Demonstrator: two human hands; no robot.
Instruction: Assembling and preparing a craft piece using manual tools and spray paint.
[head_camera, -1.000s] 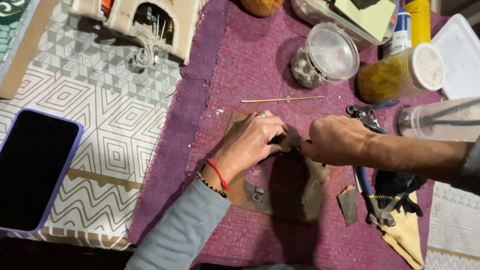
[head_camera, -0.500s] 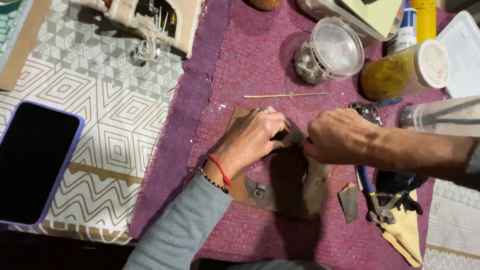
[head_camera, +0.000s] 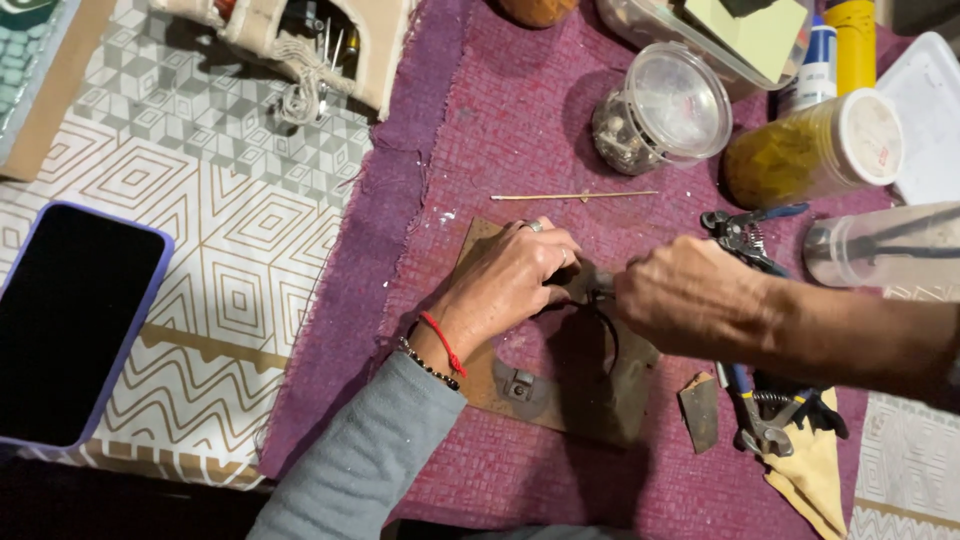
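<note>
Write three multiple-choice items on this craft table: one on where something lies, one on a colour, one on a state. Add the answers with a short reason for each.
1. Where does the phone lie?
A. on the purple cloth
B. on the patterned mat at the far left
C. under the pliers

2. What colour is the thread bracelet on the left wrist?
A. red
B. green
C. white

3. What is the state of the two hands?
A. both lifted clear of the table
B. both closed on something small over the brown board
C. one holds the pliers

Answers:
1 B: the phone rests on the geometric mat, off the purple cloth.
2 A: a red thread sits beside a dark bead bracelet.
3 B: the left hand and right hand meet over the brown board; the pliers lie untouched.
</note>
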